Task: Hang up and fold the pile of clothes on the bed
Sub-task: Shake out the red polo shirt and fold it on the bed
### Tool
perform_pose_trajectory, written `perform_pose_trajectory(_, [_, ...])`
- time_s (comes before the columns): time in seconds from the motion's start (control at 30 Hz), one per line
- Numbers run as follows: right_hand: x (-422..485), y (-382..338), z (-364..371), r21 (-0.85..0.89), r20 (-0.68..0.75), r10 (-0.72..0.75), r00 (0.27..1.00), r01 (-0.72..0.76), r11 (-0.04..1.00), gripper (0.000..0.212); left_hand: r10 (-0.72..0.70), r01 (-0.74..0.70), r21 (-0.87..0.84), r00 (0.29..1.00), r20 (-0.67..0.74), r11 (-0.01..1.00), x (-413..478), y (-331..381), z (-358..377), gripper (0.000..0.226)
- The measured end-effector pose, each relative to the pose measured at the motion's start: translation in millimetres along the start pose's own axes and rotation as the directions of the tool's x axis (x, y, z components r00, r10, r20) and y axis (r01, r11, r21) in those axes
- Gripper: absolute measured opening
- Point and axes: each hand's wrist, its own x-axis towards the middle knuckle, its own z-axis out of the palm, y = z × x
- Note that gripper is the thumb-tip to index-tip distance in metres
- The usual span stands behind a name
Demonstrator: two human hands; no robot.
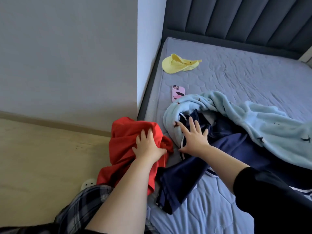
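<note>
A red garment hangs bunched over the bed's left edge, and my left hand grips a fold of it. My right hand lies with fingers spread on a dark navy garment with white piping, at the edge of a light blue fleece garment heaped on the mattress. The navy piece runs under the fleece and down toward the near edge of the bed.
A yellow cap and a pink phone lie on the mattress beyond the pile. The dark padded headboard stands at the back. A grey wall and wooden floor are to the left.
</note>
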Motion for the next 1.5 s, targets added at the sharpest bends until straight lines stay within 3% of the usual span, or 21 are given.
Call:
perform_pose_trajectory(0.1, [13,-9,9,-0.181,-0.035,-0.144,0.989,0.135,0.974,0.115,0.014,-0.021,0.167,0.999,0.044,0.986,7,-4,17,0.117])
perform_pose_trajectory(0.27, [31,-18,25,-0.332,0.018,-0.161,0.987,0.158,0.930,0.078,0.230,-0.169,0.413,0.968,-0.104,0.895,8,-8,32,0.084])
perform_pose_trajectory(0.37, [30,-15,33,-0.373,-0.040,-0.156,0.987,0.131,0.919,0.050,0.363,-0.277,0.427,0.922,-0.133,0.861,11,-2,36,0.071])
perform_pose_trajectory(0.47, [23,16,34,-0.440,-0.077,-0.126,0.989,0.080,0.894,0.043,0.494,-0.393,0.400,0.849,-0.188,0.828,6,8,35,0.071])
perform_pose_trajectory(0.63, [-17,126,26,-0.535,-0.052,0.204,0.978,-0.199,0.821,0.039,0.700,-0.584,0.414,0.678,-0.224,0.698,-15,26,50,0.079])
perform_pose_trajectory(0.77, [-77,222,28,-0.461,-0.016,0.578,0.816,-0.519,0.720,0.046,0.712,-0.631,0.333,0.645,-0.277,0.701,-31,37,69,0.076])
perform_pose_trajectory(0.87, [-95,234,26,-0.315,-0.050,0.706,0.706,-0.682,0.660,0.053,0.702,-0.625,0.320,0.644,-0.303,0.712,-38,37,73,0.072])
perform_pose_trajectory(0.97, [-88,196,28,-0.039,-0.228,0.606,0.762,-0.629,0.776,0.048,0.702,-0.623,0.325,0.652,-0.286,0.711,-39,35,71,0.070])
perform_pose_trajectory(1.03, [-79,162,30,0.068,-0.348,0.442,0.827,-0.448,0.891,0.044,0.682,-0.606,0.316,0.678,-0.275,0.730,-40,33,67,0.072])
perform_pose_trajectory(1.1, [-72,135,35,-0.002,-0.410,0.184,0.893,-0.203,0.979,0.050,0.666,-0.598,0.296,0.695,-0.271,0.745,-42,30,64,0.072])
perform_pose_trajectory(1.17, [-64,114,41,-0.200,-0.263,-0.093,0.960,0.040,0.979,0.059,0.658,-0.597,0.278,0.706,-0.263,0.752,-44,28,62,0.071])
perform_pose_trajectory(1.2, [-61,106,44,-0.237,-0.135,-0.151,0.979,0.116,0.965,0.061,0.650,-0.595,0.263,0.713,-0.263,0.760,-44,28,61,0.070])
perform_pose_trajectory(1.23, [-57,98,47,-0.191,-0.019,-0.146,0.989,0.140,0.972,0.061,0.630,-0.588,0.227,0.728,-0.271,0.776,-44,28,61,0.067])
perform_pose_trajectory(1.3, [-56,81,43,0.085,0.130,-0.081,0.988,0.070,0.994,0.061,0.502,-0.518,0.026,0.814,-0.294,0.855,-44,30,57,0.057])
perform_pose_trajectory(1.37, [-56,62,33,0.506,0.150,-0.055,0.987,-0.029,0.862,0.066,0.260,-0.328,-0.293,0.933,-0.248,0.898,-40,33,45,0.043])
perform_pose_trajectory(1.43, [-59,46,24,0.857,0.235,-0.123,0.964,-0.146,0.494,0.077,0.097,-0.123,-0.567,0.992,-0.076,0.815,-37,34,29,0.033])
perform_pose_trajectory(1.47, [-60,39,20,0.929,0.269,-0.203,0.942,-0.198,0.313,0.083,0.067,-0.039,-0.674,0.998,0.016,0.738,-37,35,21,0.029])
perform_pose_trajectory(1.5, [-62,32,16,0.952,0.276,-0.274,0.921,-0.223,0.209,0.084,0.061,0.036,-0.765,0.993,0.098,0.643,-39,36,13,0.026])
